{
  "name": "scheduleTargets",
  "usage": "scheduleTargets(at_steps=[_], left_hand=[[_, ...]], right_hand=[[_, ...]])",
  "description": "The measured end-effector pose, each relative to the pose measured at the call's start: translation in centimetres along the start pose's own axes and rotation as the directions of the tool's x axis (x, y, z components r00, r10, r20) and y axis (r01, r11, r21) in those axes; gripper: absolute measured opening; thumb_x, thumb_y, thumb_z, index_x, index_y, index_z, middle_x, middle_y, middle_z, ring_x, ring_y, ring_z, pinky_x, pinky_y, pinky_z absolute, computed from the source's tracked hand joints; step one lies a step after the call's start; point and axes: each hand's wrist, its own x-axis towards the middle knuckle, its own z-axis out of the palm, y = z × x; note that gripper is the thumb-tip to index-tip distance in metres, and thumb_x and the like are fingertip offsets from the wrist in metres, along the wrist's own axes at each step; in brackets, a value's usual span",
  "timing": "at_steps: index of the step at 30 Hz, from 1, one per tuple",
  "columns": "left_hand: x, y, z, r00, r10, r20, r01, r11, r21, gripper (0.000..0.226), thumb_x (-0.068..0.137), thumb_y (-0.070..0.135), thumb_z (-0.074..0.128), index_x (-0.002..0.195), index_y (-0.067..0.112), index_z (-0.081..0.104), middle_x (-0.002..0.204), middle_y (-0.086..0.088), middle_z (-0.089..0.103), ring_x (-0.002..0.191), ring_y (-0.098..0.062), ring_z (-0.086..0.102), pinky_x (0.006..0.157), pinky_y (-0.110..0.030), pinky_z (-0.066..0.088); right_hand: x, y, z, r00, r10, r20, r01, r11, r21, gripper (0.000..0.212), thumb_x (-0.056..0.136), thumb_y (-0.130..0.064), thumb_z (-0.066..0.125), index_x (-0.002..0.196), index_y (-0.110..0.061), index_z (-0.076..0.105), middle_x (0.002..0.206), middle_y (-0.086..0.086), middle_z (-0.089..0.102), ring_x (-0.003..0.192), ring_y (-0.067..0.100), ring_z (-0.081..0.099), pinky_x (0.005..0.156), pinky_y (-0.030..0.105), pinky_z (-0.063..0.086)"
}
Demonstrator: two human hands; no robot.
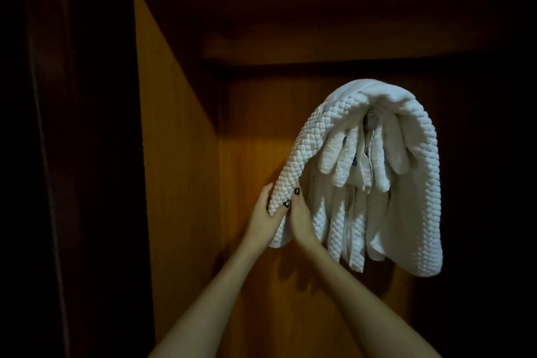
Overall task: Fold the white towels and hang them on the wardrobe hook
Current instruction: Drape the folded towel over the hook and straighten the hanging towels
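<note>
— Where are the towels hanging right now?

— The white towels (343,154) are hanging in a bundle over the hook (370,120), right of centre on the back panel (255,131) of the wardrobe (174,139). Only a bit of the hook's metal is showing under the top fold.

— And the hands?

— Both are holding the left end of the outer towel (308,148), the one draping over all the others. The left hand (263,219) is gripping that end from the left. Its thumb is curling across the front of the cloth and its fingers are going behind. The right hand (302,219) is holding the same end just beside it, with the thumb lying up along the towel's edge. Its fingers are hiding behind the cloth.

— Are the hands touching?

— They are sitting close, almost palm to palm, with the towel's end between them.

— What about the rest of the bundle?

— The inner folds are dangling freely in strips to the right of the hands. The outer towel's right end is hanging lowest. Light is falling on the wood to the left, and everything further out is sitting in the dark.
</note>
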Motion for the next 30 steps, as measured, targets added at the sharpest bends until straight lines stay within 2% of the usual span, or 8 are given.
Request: scheduleTargets(at_steps=[7,10,13,16,19,22,24,30], left_hand=[[0.8,1.6,0.4,0.982,-0.016,0.189,0.027,0.998,-0.055,0.048,0.092,0.029,0.061,0.135,0.03,0.04,0.126,0.021,0.052,0.116,0.008,0.051,0.083,-0.004,0.042],[1.3,2.8,0.3,0.985,-0.015,0.171,0.029,0.997,-0.076,0.059,0.091,0.037,0.058,0.143,0.021,0.035,0.141,0.007,0.045,0.128,-0.009,0.046,0.095,-0.014,0.042],[2.4,5.7,0.8,0.989,0.072,0.128,-0.055,0.99,-0.129,0.062,0.093,0.028,0.058,0.146,0.019,0.027,0.147,0.004,0.034,0.131,-0.004,0.035,0.09,-0.001,0.036],[4.9,10.3,1.8,0.96,0.241,0.143,-0.227,0.968,-0.106,0.06,0.094,0.024,0.059,0.145,0.021,0.03,0.142,0.008,0.036,0.123,0.013,0.038,0.088,0.003,0.033],[8.5,14.1,2.9,0.907,0.355,0.227,-0.358,0.933,-0.03,0.057,0.094,0.025,0.058,0.145,0.017,0.034,0.147,0.001,0.038,0.128,-0.001,0.036,0.092,0.003,0.03],[10.7,15.9,4.0,0.91,0.273,0.311,-0.248,0.962,-0.116,0.052,0.098,0.031,0.052,0.146,0.024,0.035,0.151,0.006,0.034,0.133,-0.004,0.032,0.102,-0.013,0.033],[11.0,16.1,4.6,0.918,0.232,0.32,-0.18,0.966,-0.183,0.048,0.099,0.037,0.046,0.145,0.03,0.036,0.153,0.005,0.033,0.138,-0.012,0.032,0.11,-0.03,0.035],[12.6,16.9,5.6,0.947,0.178,0.268,-0.12,0.968,-0.219,0.046,0.1,0.045,0.04,0.141,0.025,0.043,0.138,-0.003,0.052,0.125,-0.019,0.051,0.104,-0.04,0.044]], right_hand=[[-3.9,0.5,-3.5,0.986,-0.134,0.096,0.149,0.974,-0.169,0.057,0.098,-0.059,0.024,0.149,-0.046,0.002,0.152,-0.041,0.004,0.144,-0.009,0.008,0.112,0.006,0.011],[-5.8,-1.2,-4.7,0.969,-0.209,0.128,0.235,0.942,-0.239,0.057,0.098,-0.058,0.027,0.149,-0.05,0.002,0.156,-0.032,0.009,0.145,-0.003,0.014,0.113,0.008,0.014],[-7.0,-4.3,-6.7,0.941,-0.336,0.042,0.333,0.894,-0.299,0.059,0.1,-0.037,0.043,0.151,-0.038,0.014,0.155,-0.007,0.031,0.14,0.007,0.034,0.113,0.022,0.031],[-7.0,-8.7,-10.6,0.781,-0.59,-0.205,0.466,0.768,-0.439,0.048,0.092,-0.011,0.048,0.14,-0.008,0.04,0.135,0.001,0.049,0.124,0.013,0.052,0.103,0.03,0.044],[-5.2,-12.9,-16.3,0.62,-0.698,-0.359,0.42,0.682,-0.599,0.05,0.089,-0.008,0.053,0.138,-0.009,0.041,0.135,0.001,0.045,0.127,0.019,0.046,0.108,0.031,0.037],[-2.7,-15.8,-21.1,0.778,-0.519,-0.354,0.175,0.721,-0.671,0.063,0.095,-0.031,0.057,0.15,-0.027,0.026,0.153,-0.004,0.031,0.144,0.016,0.023,0.117,0.037,0.02],[-1.3,-15.9,-22.6,0.906,-0.368,-0.207,0.147,0.735,-0.662,0.065,0.099,-0.04,0.049,0.153,-0.032,0.014,0.157,-0.013,0.019,0.143,0.002,0.015,0.118,0.035,0.018],[2.8,-15.1,-21.1,0.976,-0.22,0.005,0.19,0.83,-0.525,0.06,0.1,-0.043,0.041,0.141,-0.065,0.003,0.155,-0.017,0.026,0.137,0.007,0.033,0.107,0.033,0.035]])
